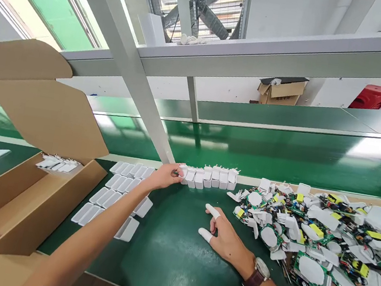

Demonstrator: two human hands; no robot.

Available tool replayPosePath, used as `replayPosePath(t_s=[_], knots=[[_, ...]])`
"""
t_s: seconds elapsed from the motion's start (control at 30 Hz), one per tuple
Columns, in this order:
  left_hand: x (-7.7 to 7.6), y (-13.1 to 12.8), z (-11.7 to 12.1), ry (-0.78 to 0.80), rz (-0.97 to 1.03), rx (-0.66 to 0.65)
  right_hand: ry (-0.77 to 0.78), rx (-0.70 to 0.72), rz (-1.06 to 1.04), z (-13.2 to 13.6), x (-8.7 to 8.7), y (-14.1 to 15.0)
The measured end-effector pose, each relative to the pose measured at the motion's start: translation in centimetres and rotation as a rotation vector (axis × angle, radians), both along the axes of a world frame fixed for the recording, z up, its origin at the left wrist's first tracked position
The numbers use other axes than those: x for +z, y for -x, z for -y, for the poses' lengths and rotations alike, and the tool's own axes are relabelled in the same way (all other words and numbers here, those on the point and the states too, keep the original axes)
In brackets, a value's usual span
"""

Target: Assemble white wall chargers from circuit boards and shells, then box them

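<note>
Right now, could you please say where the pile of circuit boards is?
In the head view, the pile lies at right on the table, beside the right hand.

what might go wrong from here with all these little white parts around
The left hand is at the end of a close-set row of white cases; a nudge might knock neighbours out of line.
The left forearm crosses above the white pieces in rows, so it could brush some askew.
The circuit boards lie in a jumbled pile, so pulling one might drag others along.
</note>
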State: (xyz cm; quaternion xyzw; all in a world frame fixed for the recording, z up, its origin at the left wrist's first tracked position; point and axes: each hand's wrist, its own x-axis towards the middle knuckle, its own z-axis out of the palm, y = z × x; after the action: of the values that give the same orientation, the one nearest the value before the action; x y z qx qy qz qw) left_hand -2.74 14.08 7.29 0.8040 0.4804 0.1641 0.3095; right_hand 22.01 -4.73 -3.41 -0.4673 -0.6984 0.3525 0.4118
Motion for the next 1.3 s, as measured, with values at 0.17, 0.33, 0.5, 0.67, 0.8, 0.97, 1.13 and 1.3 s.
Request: replayPosePath(t_s=[0.17, 0.33, 0.5, 0.67, 0.8, 0.97, 1.13, 1.3], knots=[[3.3, 2.1, 2.5, -0.110, -0.070, 0.002, -0.003, 0.006, 0.000, 0.0, 0.2, -0.4], [4.0, 9.4, 7.6, -0.563, -0.434, -0.003, -0.053, 0.046, 0.055, -0.2, 0.3, -0.4], [-1.0, 10.8, 10.2, -0.642, -0.370, -0.037, -0.069, 0.025, 0.179, -0.5, 1.8, -0.5], [-1.7, 3.6, 10.6, -0.531, -0.142, -0.099, -0.309, -0.376, 0.500, -1.7, 6.4, -4.5], [-2.5, -2.3, 10.6, -0.473, -0.017, -0.244, -0.187, -0.529, 0.903, -2.9, 8.7, -8.4], [-5.8, -4.5, 10.7, -0.476, 0.085, -0.270, -0.150, -0.552, 0.992, -3.9, 9.7, -9.7], [-7.2, -2.8, 11.1, -0.400, 0.139, -0.247, -0.317, -0.528, 0.579, -1.4, 12.7, -10.3], [-6.8, -2.4, 11.1, -0.332, 0.149, -0.220, 0.284, 0.152, 0.287, 1.1, 13.5, -8.6]])
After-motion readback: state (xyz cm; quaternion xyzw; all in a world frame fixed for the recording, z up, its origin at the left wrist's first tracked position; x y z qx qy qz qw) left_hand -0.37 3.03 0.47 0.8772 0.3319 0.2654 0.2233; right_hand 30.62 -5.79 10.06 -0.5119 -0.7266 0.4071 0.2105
